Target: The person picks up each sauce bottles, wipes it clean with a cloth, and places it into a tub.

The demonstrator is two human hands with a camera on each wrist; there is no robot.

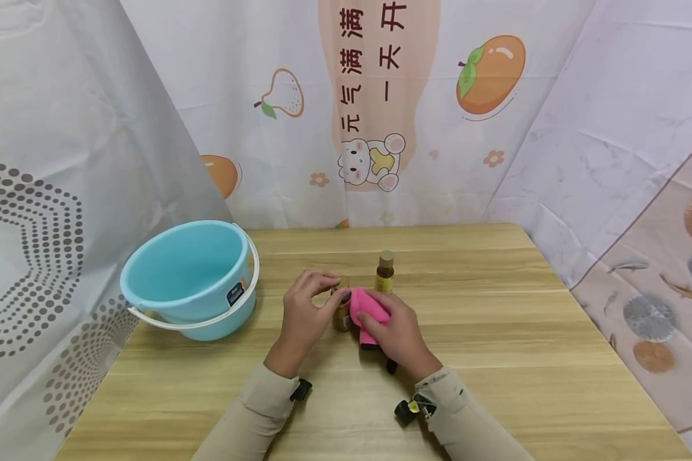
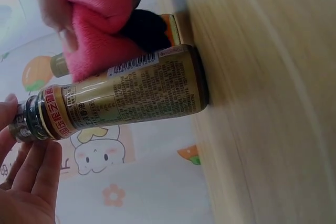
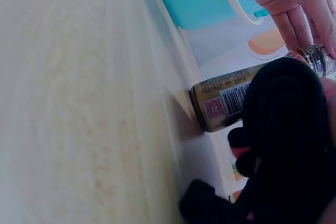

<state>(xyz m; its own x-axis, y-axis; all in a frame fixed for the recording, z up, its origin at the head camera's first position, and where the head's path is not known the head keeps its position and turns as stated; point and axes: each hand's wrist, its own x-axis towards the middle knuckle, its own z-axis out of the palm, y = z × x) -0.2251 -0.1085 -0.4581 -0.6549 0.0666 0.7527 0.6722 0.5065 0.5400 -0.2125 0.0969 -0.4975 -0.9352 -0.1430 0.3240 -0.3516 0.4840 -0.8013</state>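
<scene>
A gold-labelled glass bottle (image 1: 341,317) stands upright on the wooden table between the hands. At its top, my left hand (image 1: 307,310) pinches the cap (image 2: 21,126) with thumb and fingers. My right hand (image 1: 402,330) grips a fuzzy pink cloth item (image 1: 360,302) with black parts, pressed close beside the bottle's right side. Its rounded black part (image 3: 286,114) covers much of the right wrist view and hides part of the bottle. Behind the right hand stands a second bottle (image 1: 384,272), dark brown with a yellow label and tan cap, its lower part hidden.
A light blue bucket (image 1: 219,328) with a white handle (image 1: 252,275) stands at the left of the table (image 1: 496,346). Printed curtains (image 1: 288,160) hang behind the table and along both sides.
</scene>
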